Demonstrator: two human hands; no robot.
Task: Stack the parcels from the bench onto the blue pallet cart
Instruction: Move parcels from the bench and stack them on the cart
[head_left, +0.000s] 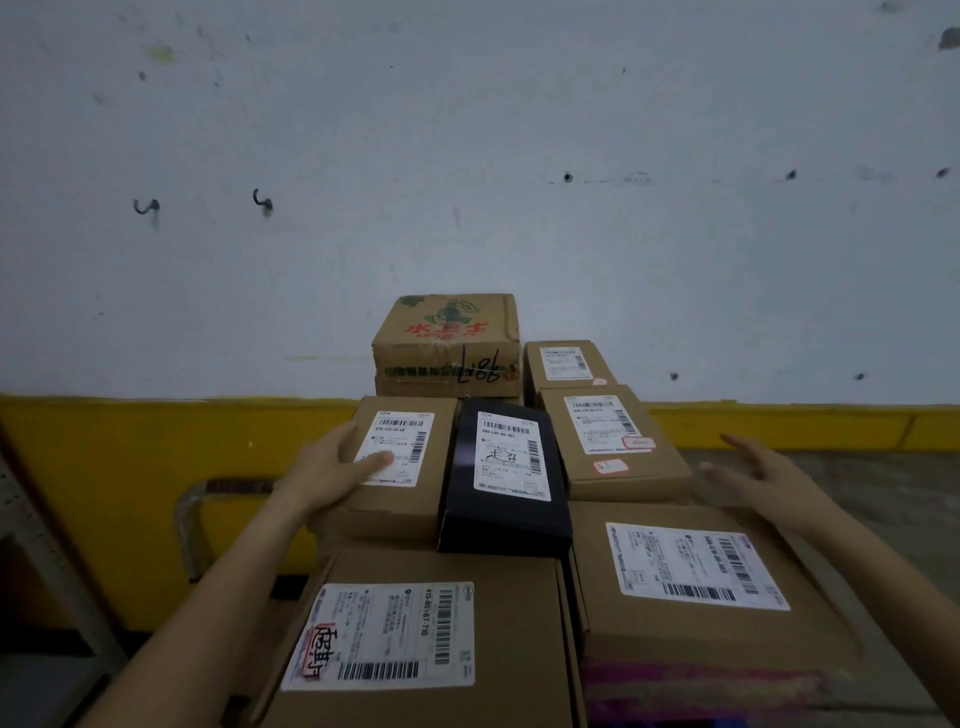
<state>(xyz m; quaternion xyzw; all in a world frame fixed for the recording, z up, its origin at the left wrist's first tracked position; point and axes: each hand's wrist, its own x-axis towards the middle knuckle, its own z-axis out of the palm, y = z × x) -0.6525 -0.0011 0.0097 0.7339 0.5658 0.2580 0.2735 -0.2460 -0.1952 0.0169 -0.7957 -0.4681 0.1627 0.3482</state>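
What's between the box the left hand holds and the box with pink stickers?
A black box with a white label lies there, between the brown box the left hand grips and the pink-stickered box, as the head view shows.

Boxes (675, 571) packed tight; open room R of stack, wall (467, 156) blocks behind.
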